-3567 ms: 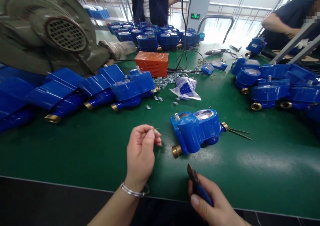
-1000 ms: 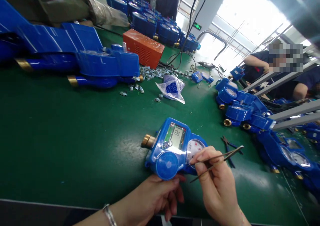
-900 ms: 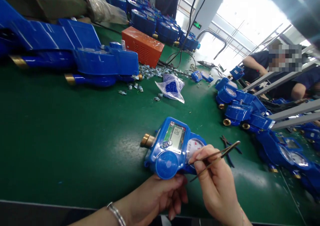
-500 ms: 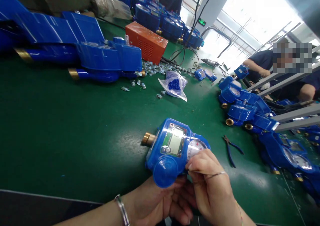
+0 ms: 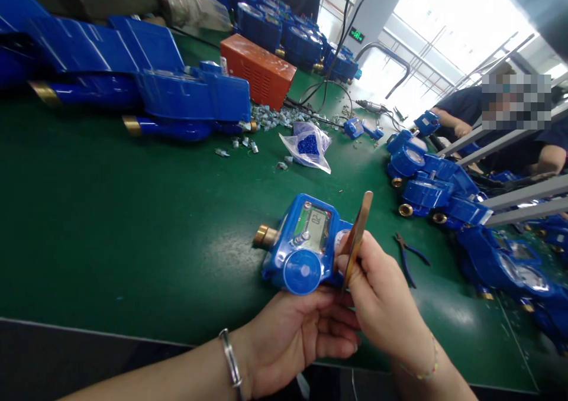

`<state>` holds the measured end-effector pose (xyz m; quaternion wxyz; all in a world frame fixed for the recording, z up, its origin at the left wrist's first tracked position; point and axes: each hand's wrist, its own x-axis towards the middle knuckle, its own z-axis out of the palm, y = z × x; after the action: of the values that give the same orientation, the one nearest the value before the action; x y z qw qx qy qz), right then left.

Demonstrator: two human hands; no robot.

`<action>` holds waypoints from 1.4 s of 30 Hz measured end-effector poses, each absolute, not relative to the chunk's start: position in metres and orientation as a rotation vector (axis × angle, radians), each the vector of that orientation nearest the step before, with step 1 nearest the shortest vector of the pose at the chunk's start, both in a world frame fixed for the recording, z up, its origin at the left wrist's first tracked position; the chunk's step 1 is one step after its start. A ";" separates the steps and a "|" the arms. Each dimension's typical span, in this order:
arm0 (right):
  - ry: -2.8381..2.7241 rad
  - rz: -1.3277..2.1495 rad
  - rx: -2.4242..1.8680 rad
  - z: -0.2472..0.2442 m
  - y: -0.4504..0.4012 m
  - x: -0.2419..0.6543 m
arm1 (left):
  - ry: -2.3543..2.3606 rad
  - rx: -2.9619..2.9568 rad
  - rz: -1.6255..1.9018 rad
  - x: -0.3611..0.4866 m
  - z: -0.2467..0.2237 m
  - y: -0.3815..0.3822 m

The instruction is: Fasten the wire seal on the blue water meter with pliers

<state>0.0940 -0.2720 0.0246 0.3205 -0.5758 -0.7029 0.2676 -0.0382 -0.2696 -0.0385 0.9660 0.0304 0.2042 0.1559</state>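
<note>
A blue water meter [image 5: 279, 253] with a brass threaded end, a round blue cap and a small display reading digits is tilted above the green table [image 5: 133, 235]. My left hand [image 5: 297, 336], palm up with a metal bangle at the wrist, supports it from below, its fingers curled under the casing. My right hand [image 5: 381, 288] pinches metal tweezers [image 5: 360, 226], which stand up across the meter's round dial and partly hide it.
Blue-handled cutters [image 5: 408, 256] lie right of my hands. Beyond are a bag of blue beads [image 5: 308, 145], scattered small clear parts [image 5: 275, 117] and an orange box [image 5: 257, 70]. Blue meters line the left [image 5: 190, 99] and right [image 5: 426, 194]. Another person's arms [image 5: 457, 126] show at right.
The tweezers have swung upright in my right hand, which has turned. The meter has shifted up slightly and its display now shows digits.
</note>
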 end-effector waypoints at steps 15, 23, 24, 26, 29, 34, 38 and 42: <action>-1.737 0.673 -1.503 0.015 -0.279 0.100 | 0.459 0.000 0.324 -0.039 -0.040 -0.272; -1.748 0.652 -1.424 0.007 -0.285 0.105 | 0.406 -0.030 0.336 -0.036 -0.046 -0.274; -1.742 0.655 -1.422 0.005 -0.286 0.106 | 0.395 -0.026 0.332 -0.036 -0.046 -0.274; -1.741 0.667 -1.405 0.001 -0.288 0.107 | 0.380 -0.014 0.324 -0.036 -0.045 -0.274; -1.773 0.640 -1.320 0.000 -0.286 0.106 | 0.365 -0.002 0.313 -0.036 -0.043 -0.272; -1.887 0.658 -1.340 0.011 -0.278 0.101 | 0.381 0.033 0.311 -0.035 -0.042 -0.269; -1.902 0.701 -1.395 0.021 -0.275 0.098 | 0.390 0.025 0.318 -0.034 -0.040 -0.269; -1.875 0.695 -1.446 0.023 -0.274 0.096 | 0.392 0.011 0.307 -0.034 -0.039 -0.269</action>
<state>0.0962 -0.2741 0.0229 0.3306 -0.5530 -0.7170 0.2660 -0.0337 -0.2693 -0.0388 0.9691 0.0053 0.1940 0.1520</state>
